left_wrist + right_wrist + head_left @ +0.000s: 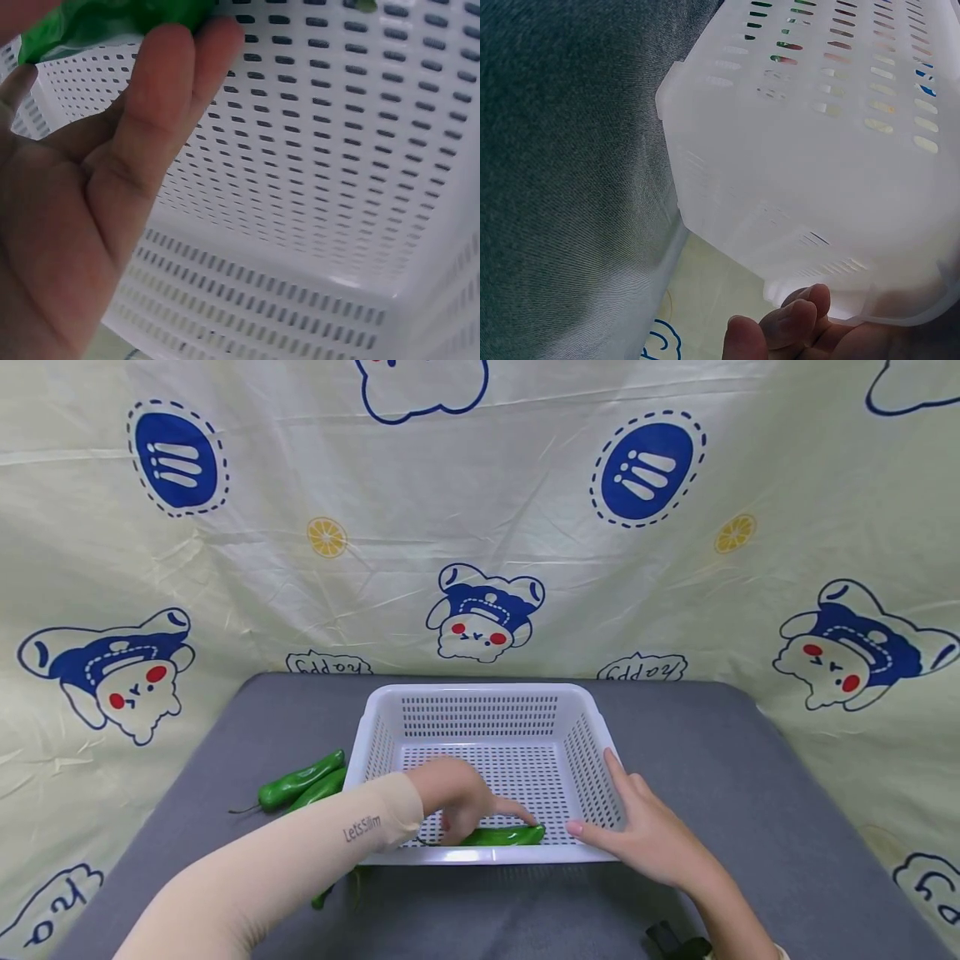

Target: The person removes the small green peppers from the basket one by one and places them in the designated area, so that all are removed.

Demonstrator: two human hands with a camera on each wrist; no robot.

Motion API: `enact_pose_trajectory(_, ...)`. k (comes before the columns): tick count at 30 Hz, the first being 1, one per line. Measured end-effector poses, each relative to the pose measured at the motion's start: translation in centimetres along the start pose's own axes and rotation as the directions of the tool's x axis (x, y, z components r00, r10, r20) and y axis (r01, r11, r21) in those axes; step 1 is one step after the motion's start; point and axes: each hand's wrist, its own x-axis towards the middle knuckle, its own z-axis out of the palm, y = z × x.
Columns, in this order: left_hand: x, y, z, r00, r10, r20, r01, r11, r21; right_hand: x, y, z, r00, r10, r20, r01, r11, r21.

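Observation:
A white plastic basket [480,857] with slotted walls stands on the grey table. My left hand [461,797] reaches down inside it, near the front wall, and grips a long green pepper [510,836]. The forefinger lies along the pepper toward its right end. In the left wrist view the fingers [157,97] overlap the pepper [90,30], and part of it is out of frame. My right hand [648,831] holds the basket's front right corner, thumb over the rim, other fingers along the outside. In the right wrist view its fingertips [802,319] show beside the basket's rim.
More green peppers [302,781] lie on the table left of the basket, partly behind the left sleeve [300,860]. A pepper end [322,897] shows below that forearm. A patterned cloth [480,527] hangs behind the table [690,735]. A black object [667,939] sits by the right wrist.

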Motion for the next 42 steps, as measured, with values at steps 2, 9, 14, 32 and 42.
enact_pose_trajectory(2,-0.1,0.6,0.0,1.0,-0.009,-0.021,0.01,0.999,0.052,0.0,0.0,0.0,1.0,-0.002,0.002,0.002,1.0,0.004)
enact_pose_trajectory(9,0.2,1.6,-0.1,1.0,-0.008,-0.022,0.011,0.988,0.157,0.0,0.0,0.0,1.0,0.004,0.001,-0.004,1.0,-0.01)
enact_pose_trajectory(14,0.0,2.3,0.1,0.995,-0.07,-0.074,0.08,0.984,0.157,-0.1,0.0,0.0,1.0,0.014,-0.001,-0.014,1.0,-0.016)
enact_pose_trajectory(32,1.8,2.1,-0.7,0.992,-0.119,-0.044,0.118,0.993,-0.014,-0.1,0.0,0.0,1.0,0.005,-0.006,-0.005,1.0,-0.013)
enact_pose_trajectory(42,3.1,0.9,-1.3,0.999,-0.018,0.049,0.031,0.958,-0.286,-0.1,0.1,0.0,1.0,0.006,-0.01,-0.006,1.0,-0.004)
